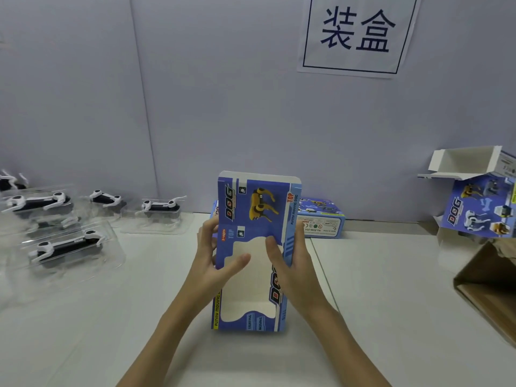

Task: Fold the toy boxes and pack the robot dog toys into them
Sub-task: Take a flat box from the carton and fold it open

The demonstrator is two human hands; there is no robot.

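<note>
A flat, unfolded blue toy box [252, 208] with a yellow dog picture and a clear window stands tilted over the middle of the white table. My left hand [215, 261] grips its left edge, thumb across the window. My right hand [290, 263] grips its right edge, thumb on the front. Several black-and-white robot dog toys [67, 244] lie in clear plastic trays at the left, some further back [160, 205].
A closed blue toy box [321, 219] lies behind the held one against the wall. At the right stands an opened box [480, 208] with its top flaps up, beside a brown cardboard carton [491, 286]. A paper sign [357, 34] hangs on the grey wall.
</note>
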